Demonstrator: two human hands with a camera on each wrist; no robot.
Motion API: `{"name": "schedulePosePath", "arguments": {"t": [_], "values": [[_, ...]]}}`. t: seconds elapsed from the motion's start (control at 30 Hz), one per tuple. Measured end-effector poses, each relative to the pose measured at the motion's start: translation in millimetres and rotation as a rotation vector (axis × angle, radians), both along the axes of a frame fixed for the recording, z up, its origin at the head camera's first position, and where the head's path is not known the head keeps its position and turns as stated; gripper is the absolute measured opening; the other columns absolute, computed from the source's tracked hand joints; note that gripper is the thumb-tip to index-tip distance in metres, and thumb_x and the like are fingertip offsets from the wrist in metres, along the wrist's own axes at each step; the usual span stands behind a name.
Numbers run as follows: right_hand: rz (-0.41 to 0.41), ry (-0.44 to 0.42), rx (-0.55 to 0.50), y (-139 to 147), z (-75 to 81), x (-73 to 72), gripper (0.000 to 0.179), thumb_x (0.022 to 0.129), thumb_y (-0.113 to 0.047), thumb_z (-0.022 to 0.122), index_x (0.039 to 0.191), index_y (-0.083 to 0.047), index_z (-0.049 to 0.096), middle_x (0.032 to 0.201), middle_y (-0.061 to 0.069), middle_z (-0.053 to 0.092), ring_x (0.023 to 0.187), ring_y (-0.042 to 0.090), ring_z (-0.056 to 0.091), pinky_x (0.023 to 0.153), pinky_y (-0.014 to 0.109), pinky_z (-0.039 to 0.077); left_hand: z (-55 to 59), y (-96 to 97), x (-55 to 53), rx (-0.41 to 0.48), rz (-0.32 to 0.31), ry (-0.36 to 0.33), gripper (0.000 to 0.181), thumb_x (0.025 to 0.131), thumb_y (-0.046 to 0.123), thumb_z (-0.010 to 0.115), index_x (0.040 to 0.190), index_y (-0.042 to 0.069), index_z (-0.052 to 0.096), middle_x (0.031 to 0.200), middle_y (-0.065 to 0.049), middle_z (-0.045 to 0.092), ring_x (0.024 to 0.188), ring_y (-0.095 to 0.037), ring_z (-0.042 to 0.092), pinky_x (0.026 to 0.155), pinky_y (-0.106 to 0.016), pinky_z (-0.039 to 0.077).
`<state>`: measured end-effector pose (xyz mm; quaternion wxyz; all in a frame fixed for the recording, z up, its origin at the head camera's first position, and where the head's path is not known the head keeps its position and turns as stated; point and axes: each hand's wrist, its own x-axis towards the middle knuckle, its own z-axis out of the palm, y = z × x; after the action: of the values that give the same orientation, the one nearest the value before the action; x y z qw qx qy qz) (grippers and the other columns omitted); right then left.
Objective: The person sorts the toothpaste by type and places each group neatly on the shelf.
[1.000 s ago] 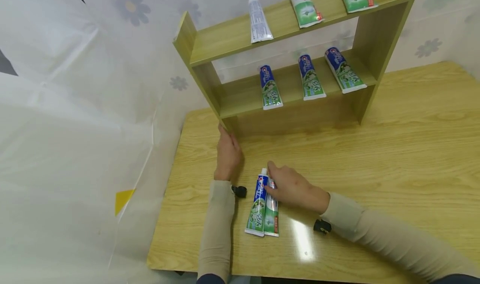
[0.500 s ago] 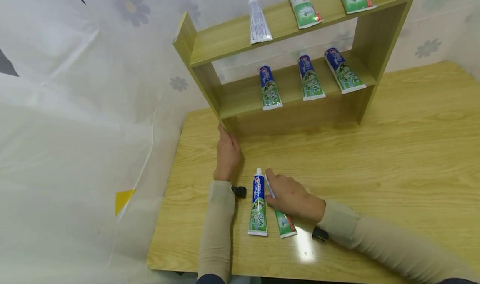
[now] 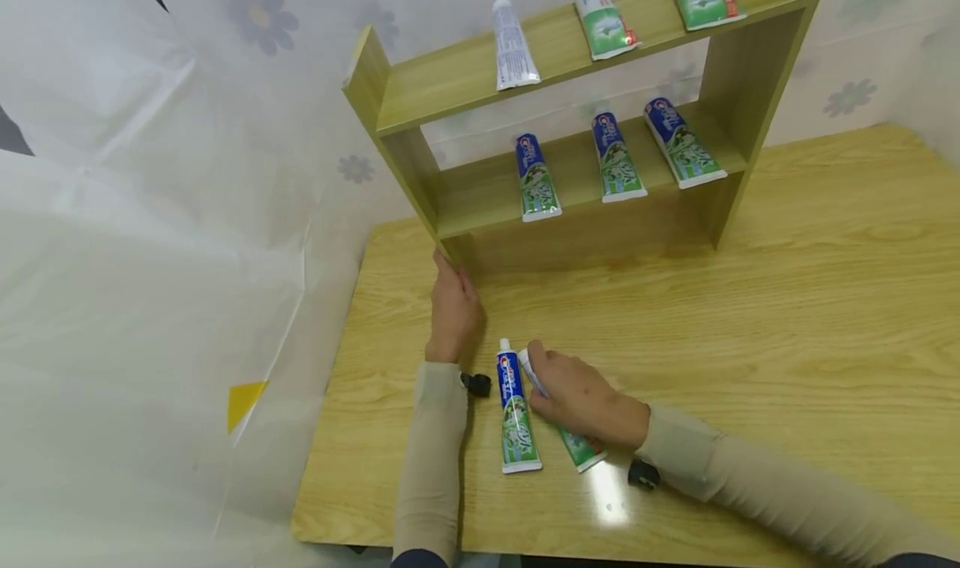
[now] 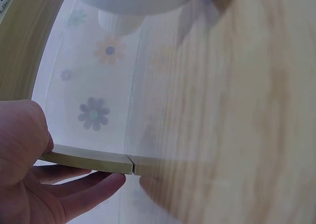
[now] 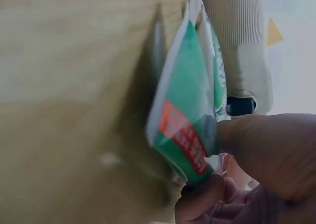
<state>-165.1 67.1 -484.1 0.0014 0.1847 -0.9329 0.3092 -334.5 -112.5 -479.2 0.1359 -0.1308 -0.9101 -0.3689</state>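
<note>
My left hand [image 3: 453, 314] grips the lower left corner of a wooden shelf rack [image 3: 477, 208]. In the left wrist view, the thumb and fingers [image 4: 94, 197] lie on either side of the panel's edge. My right hand [image 3: 585, 397] holds a white and green toothpaste tube [image 3: 579, 449] around its middle, covering much of it. In the right wrist view, the green end of this tube points toward the camera, with a red label on it. Just left of it, a blue and green toothpaste tube [image 3: 516, 410] lies face up on the table, white cap toward the rack.
On the rack's upper board are white and green tubes [image 3: 603, 22] and a white tube [image 3: 513, 47] with its printed back showing. Several blue and green tubes [image 3: 618, 160] lie along the lower board. The wooden table [image 3: 825, 318] meets a flower-patterned wall covering [image 3: 262, 176] at left.
My right hand has drawn the white and green tube rightward, away from the blue and green one, and angled it. The blue and green tube has swivelled slightly. The left hand stays at the rack.
</note>
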Motion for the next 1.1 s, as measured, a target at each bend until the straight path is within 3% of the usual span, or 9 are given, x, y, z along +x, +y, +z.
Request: {"name": "schedulePosePath", "arguments": {"t": [0.17,0.4,0.5,0.6,0.77,0.87,0.9,1.0,1.1], "values": [[0.039,0.098,0.036,-4,18.3,-7.6,0.029,0.097,-0.006,0.071,0.112,-0.003,0.047,0.075,0.001,0.051,0.055,0.01,0.048,0.044,0.019,0.037,-2.1,-1.4,-1.6,0.01,-0.009,0.017,0.06,0.119,0.016,0.034,0.17,-0.007,0.013,0.143,-0.044,0.06,0.126,-0.056,0.068,0.108,-0.058,0.06],[0.062,0.176,0.015,-7,61.3,-25.0,0.027,0.099,-0.007,0.071,0.112,-0.001,0.048,0.075,0.003,0.053,0.052,0.009,0.049,0.043,0.016,0.035,-51.2,-11.8,-46.3,-0.016,0.019,0.085,0.06,0.118,0.026,0.032,0.171,0.001,0.017,0.133,-0.037,0.069,0.116,-0.051,0.073,0.096,-0.057,0.064],[0.082,0.2,-0.011,-8,80.0,-30.5,0.025,0.1,-0.005,0.068,0.112,0.0,0.046,0.072,0.003,0.053,0.05,0.009,0.049,0.041,0.016,0.035,-48.3,-11.8,-42.8,-0.021,0.018,0.106,0.056,0.117,0.022,0.035,0.167,-0.001,0.023,0.127,-0.037,0.071,0.111,-0.05,0.075,0.092,-0.058,0.064],[0.1,0.239,-0.043,-10,102.2,-35.5,0.024,0.1,-0.002,0.065,0.113,-0.001,0.045,0.076,0.005,0.053,0.052,0.01,0.051,0.043,0.016,0.037,-24.8,-8.7,-22.1,0.026,-0.021,0.088,0.052,0.117,0.017,0.036,0.164,-0.001,0.025,0.123,-0.037,0.071,0.108,-0.052,0.075,0.089,-0.06,0.064],[0.073,0.371,-0.025,-17,154.4,-45.3,0.021,0.101,-0.004,0.065,0.113,-0.001,0.049,0.085,0.009,0.058,0.061,0.016,0.056,0.048,0.023,0.045,-0.7,-3.4,-3.3,0.062,-0.043,0.047,0.051,0.117,0.02,0.042,0.163,0.004,0.026,0.118,-0.03,0.071,0.1,-0.048,0.074,0.085,-0.058,0.065],[0.043,0.367,-0.003,-20,193.6,-52.9,0.021,0.104,-0.008,0.062,0.118,-0.002,0.049,0.089,0.009,0.061,0.067,0.02,0.061,0.053,0.027,0.052,0.2,-4.1,-3.0,0.047,-0.045,0.044,0.051,0.117,0.023,0.041,0.163,0.003,0.027,0.12,-0.026,0.07,0.101,-0.044,0.074,0.087,-0.057,0.064],[0.036,0.35,0.002,-20,207.3,-55.2,0.021,0.105,-0.01,0.061,0.12,-0.002,0.048,0.091,0.009,0.062,0.069,0.021,0.063,0.055,0.029,0.053,-7.8,-7.1,-9.7,0.04,-0.052,0.057,0.053,0.117,0.025,0.04,0.163,0.002,0.027,0.117,-0.024,0.071,0.098,-0.041,0.074,0.084,-0.054,0.064],[0.028,0.337,0.006,-22,242.9,-64.8,0.021,0.109,-0.013,0.056,0.124,-0.002,0.046,0.094,0.01,0.062,0.072,0.023,0.064,0.057,0.031,0.054,-16.3,-10.2,-15.2,0.012,-0.049,0.084,0.052,0.119,0.024,0.03,0.163,-0.003,0.026,0.11,-0.025,0.071,0.091,-0.04,0.074,0.078,-0.053,0.063],[0.016,0.35,0.025,-25,272.4,-77.0,0.022,0.11,-0.016,0.053,0.124,-0.001,0.045,0.092,0.01,0.06,0.07,0.023,0.063,0.058,0.033,0.052,-17.2,-10.0,-14.1,0.011,-0.043,0.073,0.055,0.119,0.024,0.029,0.166,-0.003,0.022,0.113,-0.03,0.071,0.093,-0.044,0.075,0.078,-0.054,0.065]]}}
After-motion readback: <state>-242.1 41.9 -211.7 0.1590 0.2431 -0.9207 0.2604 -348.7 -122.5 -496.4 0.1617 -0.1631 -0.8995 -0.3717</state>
